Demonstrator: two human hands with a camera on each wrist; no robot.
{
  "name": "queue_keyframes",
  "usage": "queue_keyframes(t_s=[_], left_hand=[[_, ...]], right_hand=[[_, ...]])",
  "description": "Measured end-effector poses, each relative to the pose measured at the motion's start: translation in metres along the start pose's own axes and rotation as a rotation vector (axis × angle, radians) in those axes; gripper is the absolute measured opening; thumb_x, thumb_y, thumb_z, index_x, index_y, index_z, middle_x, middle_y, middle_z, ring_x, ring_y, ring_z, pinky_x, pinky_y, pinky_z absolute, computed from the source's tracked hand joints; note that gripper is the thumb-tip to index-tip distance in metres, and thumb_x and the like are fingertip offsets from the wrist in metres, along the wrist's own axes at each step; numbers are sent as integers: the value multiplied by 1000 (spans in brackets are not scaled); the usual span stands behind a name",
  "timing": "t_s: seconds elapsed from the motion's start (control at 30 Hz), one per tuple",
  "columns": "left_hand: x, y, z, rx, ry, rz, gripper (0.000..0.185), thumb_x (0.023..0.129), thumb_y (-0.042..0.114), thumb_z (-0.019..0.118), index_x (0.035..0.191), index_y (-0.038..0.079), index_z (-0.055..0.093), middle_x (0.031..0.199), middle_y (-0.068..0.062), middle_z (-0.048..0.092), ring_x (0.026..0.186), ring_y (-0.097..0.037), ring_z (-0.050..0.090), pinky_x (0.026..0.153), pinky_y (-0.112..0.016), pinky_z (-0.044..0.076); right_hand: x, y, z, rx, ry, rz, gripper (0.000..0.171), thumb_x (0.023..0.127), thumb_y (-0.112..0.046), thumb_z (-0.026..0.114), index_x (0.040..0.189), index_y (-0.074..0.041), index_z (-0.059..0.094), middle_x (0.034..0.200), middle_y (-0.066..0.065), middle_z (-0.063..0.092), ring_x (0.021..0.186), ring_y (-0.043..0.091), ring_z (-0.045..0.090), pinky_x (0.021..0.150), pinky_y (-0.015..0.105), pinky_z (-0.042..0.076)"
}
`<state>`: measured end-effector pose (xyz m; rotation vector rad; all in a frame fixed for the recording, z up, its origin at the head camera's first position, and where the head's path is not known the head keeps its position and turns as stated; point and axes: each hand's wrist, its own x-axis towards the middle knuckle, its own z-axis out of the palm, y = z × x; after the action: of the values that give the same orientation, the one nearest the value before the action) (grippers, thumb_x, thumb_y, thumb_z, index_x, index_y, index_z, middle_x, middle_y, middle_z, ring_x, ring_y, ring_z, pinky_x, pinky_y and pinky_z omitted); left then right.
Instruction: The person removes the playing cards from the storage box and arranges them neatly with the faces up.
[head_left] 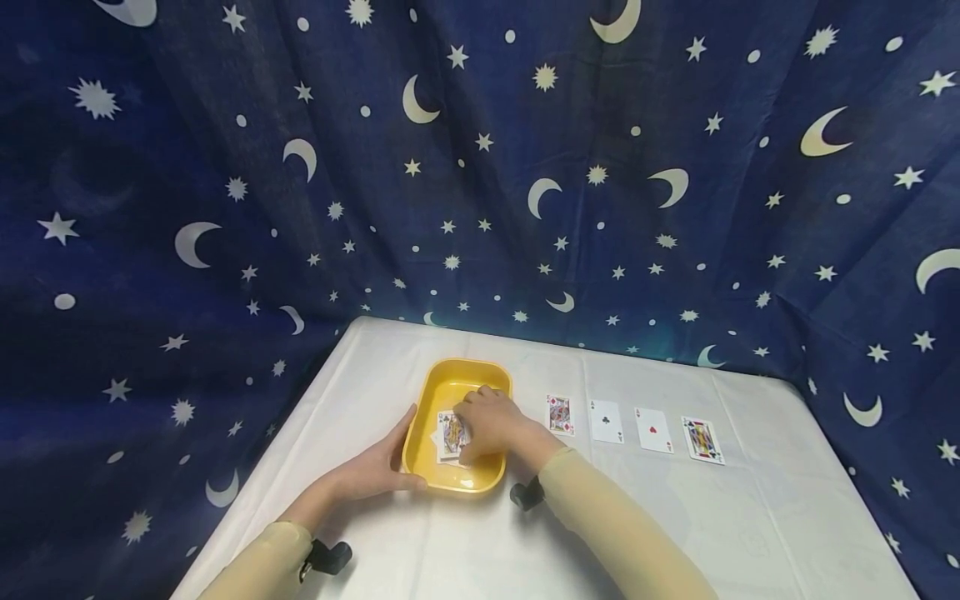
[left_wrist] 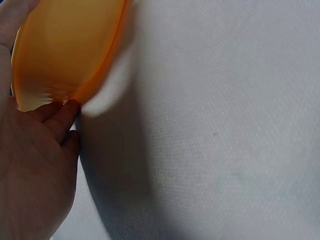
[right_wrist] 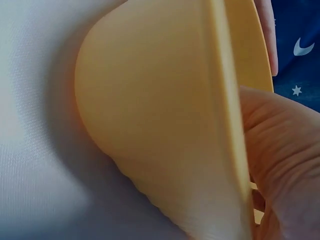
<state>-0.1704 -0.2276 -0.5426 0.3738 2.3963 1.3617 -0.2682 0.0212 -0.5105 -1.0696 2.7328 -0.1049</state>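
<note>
Nearest, the left hand (head_left: 371,473) lies on the white-clothed desk (head_left: 450,550) against the near-left wall of the yellow oval plastic tray (head_left: 480,377). Its fingers and thumb curve around the tray's outer edge, and the left wrist view shows the fingertips (left_wrist: 65,112) touching the tray's underside where it meets the cloth, so this grip holds the tray steady.

Just past it, the right hand (head_left: 491,423) reaches into the tray from the right, knuckles up, fingers bent down over the small stack of face-up playing cards (head_left: 451,436) lying on the tray floor. The stack sits directly under and slightly left of those fingers, its long axis running away from the person, roughly along the tray's own length. Whether the fingertips actually pinch the cards or only rest on them I cannot tell, since the back of the hand hides them. Of the two hands, the right is plainly the closer to the cards.

Farther to the right, well apart from the tray, four single playing cards (head_left: 630,425) lie face up in a row on the desk, side by side and not touching.
</note>
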Motion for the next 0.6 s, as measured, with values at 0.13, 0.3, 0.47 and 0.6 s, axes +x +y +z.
queue_keyframes(t_s=[0.13,0.3,0.47,0.6], left_hand=[[0,1,1,0,-4,3,126,81,42,87,165,30,-6,172,2,-3,156,-23,2,123,-52,11],[2,0,1,17,7,0,125,82,43,86,165,29,-6,172,2,-2,156,-23,3,123,-52,13],[2,-1,2,22,10,-7,125,82,43,86,165,30,-6,172,2,-3,157,-23,2,123,-53,12],[1,1,3,26,16,-4,126,81,41,87,165,28,-6,172,2,-3,157,-24,1,123,-54,11]], right_hand=[[-5,4,-6,21,22,-19,94,70,-60,86,149,-20,54,139,1,57,123,21,46,112,42,38],[-14,6,-18,57,47,-31,98,70,-59,86,152,-18,51,141,3,55,127,22,44,113,43,38],[-24,12,-26,105,73,-12,94,71,-62,84,150,-21,53,141,0,54,128,19,42,114,42,38],[-38,21,-36,189,105,31,97,70,-69,83,151,-24,53,145,-2,51,134,19,39,116,43,36]])
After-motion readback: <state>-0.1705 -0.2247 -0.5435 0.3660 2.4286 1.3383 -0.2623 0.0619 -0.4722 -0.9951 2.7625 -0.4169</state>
